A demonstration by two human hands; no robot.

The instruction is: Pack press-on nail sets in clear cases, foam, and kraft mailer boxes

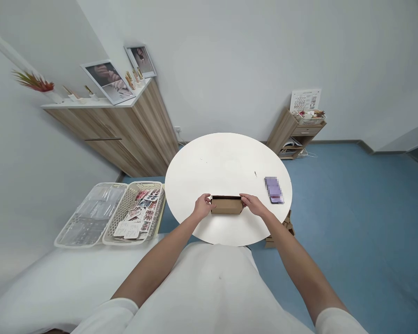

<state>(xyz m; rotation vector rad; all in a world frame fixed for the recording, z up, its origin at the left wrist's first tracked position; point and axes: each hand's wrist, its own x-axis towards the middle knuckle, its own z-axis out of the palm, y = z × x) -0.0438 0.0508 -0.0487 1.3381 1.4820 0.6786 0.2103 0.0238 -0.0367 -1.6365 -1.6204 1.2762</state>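
Between my two hands is a small brown cardboard box (227, 205), long and narrow, with a dark gap along its far edge. My left hand (203, 206) grips its left end, the thumb bent over the side. At the opposite end my right hand (252, 204) pinches the corner, fingers curled behind it. The box is over the near half of a round white table (209, 162); whether it rests on the top or is held just above, I cannot tell. To the right of my right hand lies a phone (274, 190) with a blurred purple screen.
Left of the table stand a white basket (107, 239) of printed cards and a white basket (61, 236) of clear plastic packets. Folded cardboard (288, 222) shows below the table's right edge. A wood-grain cabinet (139, 130) and a small shelf unit (282, 127) stand by the wall.
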